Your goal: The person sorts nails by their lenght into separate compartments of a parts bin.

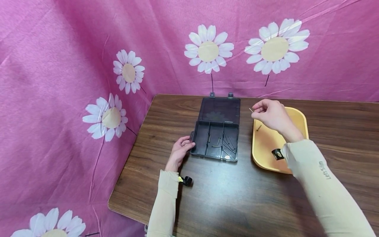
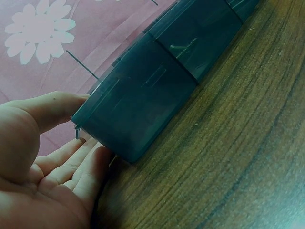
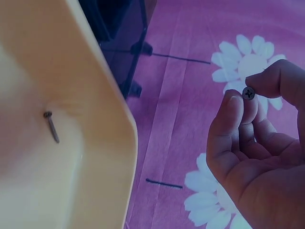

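Observation:
My right hand point(image 1: 273, 115) pinches a screw point(image 3: 248, 93) between thumb and fingertips, above the far left edge of the yellow tray point(image 1: 263, 154). The screw's cross-slotted head faces the right wrist camera. Another screw point(image 1: 259, 128) lies inside the tray. To the left, a dark see-through compartment box point(image 1: 201, 141) lies on the table with its lid point(image 1: 220, 108) folded back. Several screws point(image 1: 228, 141) rest in its middle and right compartments. My left hand point(image 1: 179, 151) holds the box's left side, thumb at the upper rim and fingers against the side wall.
A brown wood-grain table point(image 1: 219, 197) carries the box and the tray. Behind and to the left hangs a pink cloth point(image 1: 165, 49) with white daisies. The table's left edge runs close beside the left forearm.

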{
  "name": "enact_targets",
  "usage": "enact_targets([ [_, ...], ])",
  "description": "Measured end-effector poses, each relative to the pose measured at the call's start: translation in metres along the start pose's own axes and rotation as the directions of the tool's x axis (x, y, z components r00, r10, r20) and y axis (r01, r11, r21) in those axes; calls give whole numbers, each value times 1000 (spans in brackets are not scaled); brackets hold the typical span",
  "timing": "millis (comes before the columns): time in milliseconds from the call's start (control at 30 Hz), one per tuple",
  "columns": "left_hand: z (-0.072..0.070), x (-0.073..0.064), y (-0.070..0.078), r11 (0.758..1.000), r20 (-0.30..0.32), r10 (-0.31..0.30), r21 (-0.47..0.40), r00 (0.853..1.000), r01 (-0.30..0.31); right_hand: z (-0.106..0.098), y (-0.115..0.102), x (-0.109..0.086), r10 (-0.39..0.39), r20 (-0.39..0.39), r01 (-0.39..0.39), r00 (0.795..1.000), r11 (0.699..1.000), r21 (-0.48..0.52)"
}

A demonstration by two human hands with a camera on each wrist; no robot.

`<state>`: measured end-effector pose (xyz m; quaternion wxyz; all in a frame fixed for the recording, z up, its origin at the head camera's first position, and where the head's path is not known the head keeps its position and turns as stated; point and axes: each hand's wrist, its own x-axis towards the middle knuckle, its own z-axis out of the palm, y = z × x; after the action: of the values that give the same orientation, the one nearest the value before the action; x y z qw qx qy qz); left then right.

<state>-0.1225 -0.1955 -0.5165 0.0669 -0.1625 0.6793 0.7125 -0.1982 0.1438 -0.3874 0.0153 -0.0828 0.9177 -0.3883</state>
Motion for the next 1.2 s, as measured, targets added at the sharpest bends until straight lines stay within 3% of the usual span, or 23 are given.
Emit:
enact_targets([
  [833,-3,2,-2,1000,15,-5,-4,1000,5,47,-33,-7,-88,79,77,993,988,133],
  [1200,-3,2,-1,1000,42,-20,10,999,20,68,-37,-4,-52,91,39,994,989,140],
])
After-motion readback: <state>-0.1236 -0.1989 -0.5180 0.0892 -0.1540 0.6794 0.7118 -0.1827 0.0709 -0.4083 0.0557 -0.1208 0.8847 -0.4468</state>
